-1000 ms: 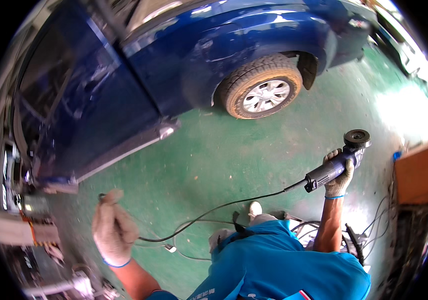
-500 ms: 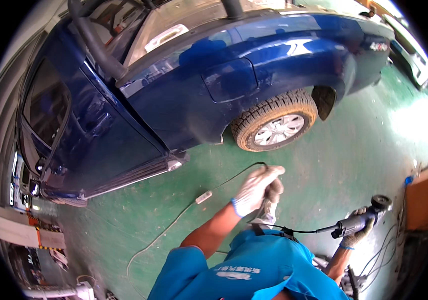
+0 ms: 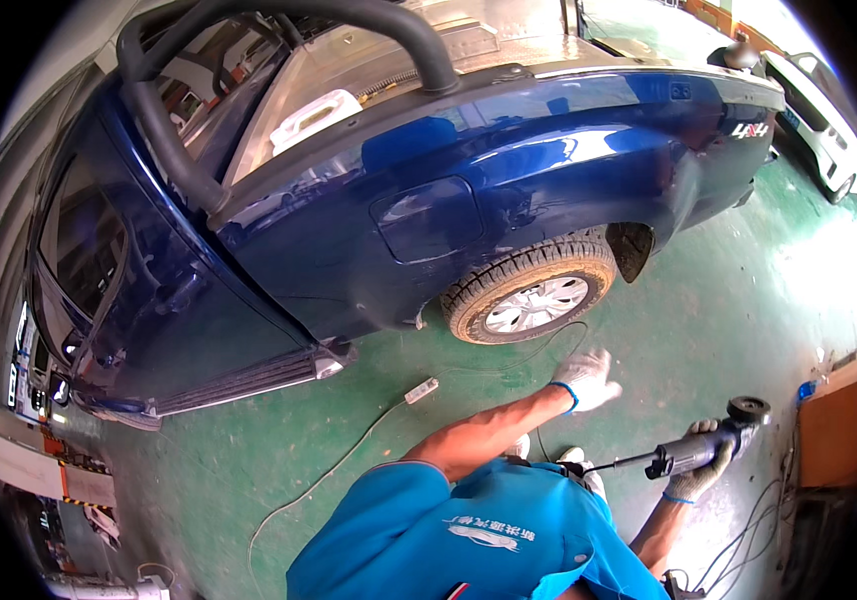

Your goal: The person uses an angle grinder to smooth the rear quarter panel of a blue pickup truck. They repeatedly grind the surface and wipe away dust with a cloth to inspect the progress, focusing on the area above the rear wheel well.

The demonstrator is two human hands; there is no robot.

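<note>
My right hand [image 3: 706, 472], in a pale glove with a blue cuff, is wrapped around the body of a dark angle grinder [image 3: 691, 454]. The grinder's round wheel [image 3: 749, 409] points up and away from me, and its black cord [image 3: 621, 462] runs left across the front of my body. My left hand [image 3: 589, 378], gloved the same way, is out in front of me with loosely parted fingers and nothing visible in it. A thin cable [image 3: 552, 345] loops on the floor just beyond that hand, near the truck's rear wheel [image 3: 534, 300].
A blue pickup truck [image 3: 349, 250] stands across the far side, with a side step [image 3: 249, 385] low on its flank. A white power strip [image 3: 422, 390] and its cable lie on the green floor. An orange-brown box [image 3: 839, 425] and loose cables [image 3: 749, 540] are at right; a white car [image 3: 824, 130] stands beyond.
My left hand has moved right and slightly down, and its fingers have loosened. The grinder has shifted slightly left, still in my right hand. The view has tilted up, showing more of the truck.
</note>
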